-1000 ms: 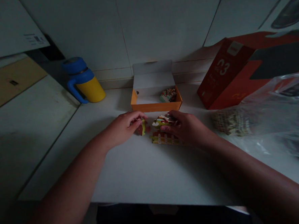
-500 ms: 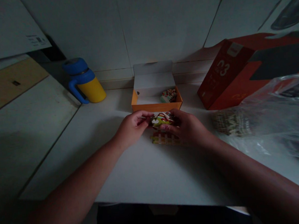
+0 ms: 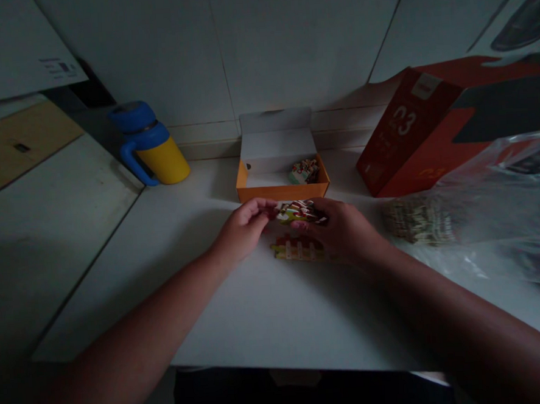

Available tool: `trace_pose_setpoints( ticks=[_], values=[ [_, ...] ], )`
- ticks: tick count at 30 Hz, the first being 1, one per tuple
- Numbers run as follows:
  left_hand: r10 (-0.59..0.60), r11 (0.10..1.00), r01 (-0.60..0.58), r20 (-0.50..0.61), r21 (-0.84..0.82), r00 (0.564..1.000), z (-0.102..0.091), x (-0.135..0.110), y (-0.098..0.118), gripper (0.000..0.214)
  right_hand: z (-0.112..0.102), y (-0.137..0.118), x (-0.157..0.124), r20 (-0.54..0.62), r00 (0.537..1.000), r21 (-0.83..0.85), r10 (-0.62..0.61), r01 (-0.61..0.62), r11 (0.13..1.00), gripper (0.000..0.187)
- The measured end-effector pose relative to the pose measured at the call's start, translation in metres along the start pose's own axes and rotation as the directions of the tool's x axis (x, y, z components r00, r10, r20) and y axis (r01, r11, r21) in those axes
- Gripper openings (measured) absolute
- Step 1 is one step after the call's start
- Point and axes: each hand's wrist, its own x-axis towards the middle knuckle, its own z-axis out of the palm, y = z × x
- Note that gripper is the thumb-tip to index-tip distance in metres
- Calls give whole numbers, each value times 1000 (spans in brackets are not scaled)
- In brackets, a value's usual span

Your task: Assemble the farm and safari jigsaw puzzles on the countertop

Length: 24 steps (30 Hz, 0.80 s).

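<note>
My left hand (image 3: 244, 228) and my right hand (image 3: 342, 228) meet just in front of an open orange box (image 3: 251, 194). Between their fingertips they hold a small stack of colourful puzzle pieces (image 3: 295, 211), a little above the white table (image 3: 267, 306). Both hands are closed on that stack. Below it, a joined strip of red and yellow pieces (image 3: 296, 249) lies flat on the table, partly under my right hand. More loose pieces (image 3: 304, 170) sit in the right end of the box.
A blue and yellow mug (image 3: 150, 145) stands at the back left. A red carton (image 3: 430, 128) leans at the back right, with a clear plastic bag (image 3: 485, 213) of small pieces in front of it. The table's front edge runs below my forearms.
My left hand has lifted a red and green piece from the table and brought it right to the stack in my right hand. Both hands now hold the stack together.
</note>
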Motion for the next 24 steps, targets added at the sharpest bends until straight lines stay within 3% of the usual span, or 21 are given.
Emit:
trace_pose_setpoints(
  ticks=[2,5,7,9,15,19,24],
  values=[
    [71,968,-68,-5,242,997,-3,-3,0,20,-6,3,2,-68,997,7,40,-39,999,44],
    [199,804,-255,161,537,967,-5,-10,1,26,-14,7,4,-130,986,50,100,-94,994,49],
    [218,709,-354,288,610,932,-5,-14,3,44,-16,8,4,-113,985,81,131,-123,989,52],
    [201,676,-388,349,627,915,-5,-16,5,51,-14,9,4,-60,985,129,162,-153,980,54],
    [126,713,-328,347,619,929,-5,-13,6,46,-1,15,3,159,964,199,213,-243,950,54],
    [114,762,-296,330,576,937,-5,-15,8,46,1,19,4,159,960,187,233,-261,947,53],
    [-29,919,-97,310,382,950,-10,-13,6,24,-2,19,3,136,965,197,225,-249,948,54]
  ],
)
